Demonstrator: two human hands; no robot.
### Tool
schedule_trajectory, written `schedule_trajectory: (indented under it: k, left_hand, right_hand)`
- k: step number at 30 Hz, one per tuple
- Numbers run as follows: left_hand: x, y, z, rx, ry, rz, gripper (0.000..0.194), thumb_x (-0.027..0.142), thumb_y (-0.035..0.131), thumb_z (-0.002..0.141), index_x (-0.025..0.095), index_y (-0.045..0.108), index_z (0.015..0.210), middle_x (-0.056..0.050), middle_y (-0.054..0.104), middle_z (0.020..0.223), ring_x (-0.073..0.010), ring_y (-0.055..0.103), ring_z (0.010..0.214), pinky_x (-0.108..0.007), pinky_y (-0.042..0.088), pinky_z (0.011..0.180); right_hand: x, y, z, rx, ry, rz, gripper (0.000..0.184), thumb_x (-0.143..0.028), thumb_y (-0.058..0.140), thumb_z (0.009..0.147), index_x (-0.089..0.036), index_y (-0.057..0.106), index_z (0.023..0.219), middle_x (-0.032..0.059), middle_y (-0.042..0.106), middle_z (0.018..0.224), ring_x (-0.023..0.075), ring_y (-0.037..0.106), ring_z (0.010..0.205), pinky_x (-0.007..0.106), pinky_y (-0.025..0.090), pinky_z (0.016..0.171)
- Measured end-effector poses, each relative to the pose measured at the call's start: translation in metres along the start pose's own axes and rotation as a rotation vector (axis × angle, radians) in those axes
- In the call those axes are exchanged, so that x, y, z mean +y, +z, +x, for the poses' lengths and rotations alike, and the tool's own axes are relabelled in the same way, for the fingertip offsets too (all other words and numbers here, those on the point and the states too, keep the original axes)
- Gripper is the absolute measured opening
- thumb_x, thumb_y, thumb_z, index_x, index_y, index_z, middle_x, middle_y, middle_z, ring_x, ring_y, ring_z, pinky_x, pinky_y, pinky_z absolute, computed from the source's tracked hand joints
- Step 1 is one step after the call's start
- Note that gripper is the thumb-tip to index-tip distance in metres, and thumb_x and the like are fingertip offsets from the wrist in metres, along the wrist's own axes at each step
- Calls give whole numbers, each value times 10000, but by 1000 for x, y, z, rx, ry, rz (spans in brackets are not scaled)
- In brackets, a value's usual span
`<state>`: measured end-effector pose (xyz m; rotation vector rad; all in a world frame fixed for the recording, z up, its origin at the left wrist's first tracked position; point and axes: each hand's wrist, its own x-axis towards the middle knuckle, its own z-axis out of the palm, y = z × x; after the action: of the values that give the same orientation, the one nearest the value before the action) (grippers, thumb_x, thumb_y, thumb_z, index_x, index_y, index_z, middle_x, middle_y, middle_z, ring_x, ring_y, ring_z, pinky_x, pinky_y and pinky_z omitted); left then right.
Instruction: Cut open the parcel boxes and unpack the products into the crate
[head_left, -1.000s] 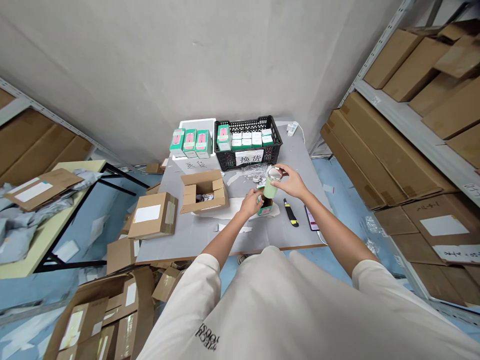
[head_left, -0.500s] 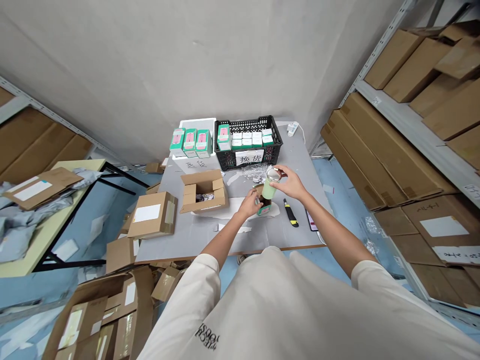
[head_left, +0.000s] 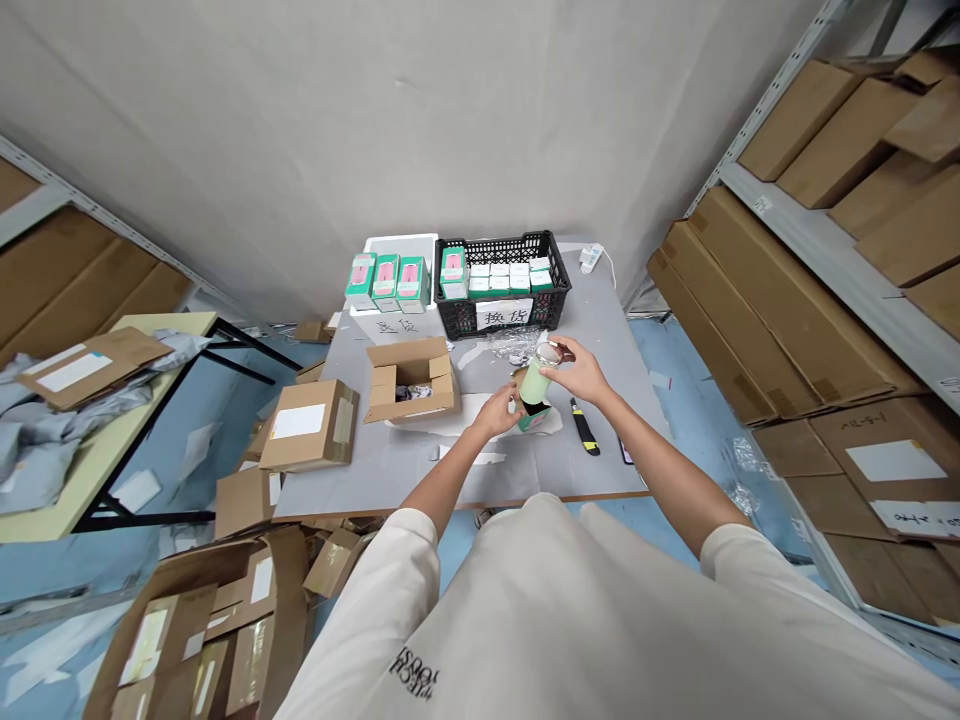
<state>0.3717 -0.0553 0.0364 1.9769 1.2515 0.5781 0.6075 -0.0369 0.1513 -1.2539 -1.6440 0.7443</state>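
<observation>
My right hand (head_left: 581, 372) is closed around the upper end of a pale green tumbler (head_left: 535, 385) with a silvery round top. The tumbler is tilted, and its lower end is at the mouth of a small open green box (head_left: 531, 421). My left hand (head_left: 495, 412) grips the left side of that box, with the fingertips at its rim. Whether the tumbler's lower end is inside the box or just over it is hard to tell. To the right of the box lies a black and yellow utility knife (head_left: 584, 428).
A black crate (head_left: 502, 318) and a white foam box (head_left: 397, 325) with green-and-pink boxes stand at the back. An open carton (head_left: 411, 408) and a closed carton (head_left: 309, 425) are on the left. Clear plastic wrap (head_left: 514, 345) lies behind my hands.
The tumbler has come down slightly toward the small box's mouth, in my right hand. My left hand stays at the box. The whole view has shifted a little.
</observation>
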Motion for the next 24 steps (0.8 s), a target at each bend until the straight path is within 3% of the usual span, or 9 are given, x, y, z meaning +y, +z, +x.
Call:
schedule_trajectory:
  k: [8, 14, 19, 24]
  left_hand:
    - [-6, -1, -3, -31, 12, 46, 477, 259, 708, 815, 229, 561, 1268, -101, 591, 1435, -275, 629, 1237, -424, 509, 1041]
    - [-11, 2, -3, -55, -36, 65, 516, 244, 707, 798, 245, 527, 1281, -93, 598, 1427, -291, 629, 1245, -456, 501, 1052]
    - [-9, 0, -1, -89, -57, 58, 691, 235, 687, 793, 250, 433, 1435, -112, 624, 1387, -317, 645, 1216, -462, 533, 995]
    - [-7, 0, 2, -84, -19, 64, 820, 238, 681, 799, 224, 348, 1548, -136, 546, 1506, -327, 612, 1281, -471, 504, 1061]
  right_hand:
    - [4, 0, 0, 4, 30, 68, 704, -449, 852, 710, -206, 628, 1331, 79, 711, 1212, 247, 688, 1050, 415, 560, 1003]
    - [13, -1, -6, -7, 22, -18, 711, -441, 863, 695, -227, 629, 1332, 79, 702, 1243, 255, 692, 1040, 436, 561, 999]
    - [5, -3, -9, -38, -4, -66, 691, -427, 856, 708, -238, 631, 1333, 80, 692, 1243, 260, 685, 1043, 432, 561, 983]
    - [-4, -1, -13, -87, -31, -94, 684, -407, 851, 709, -241, 625, 1333, 78, 682, 1233, 254, 677, 1022, 427, 558, 966]
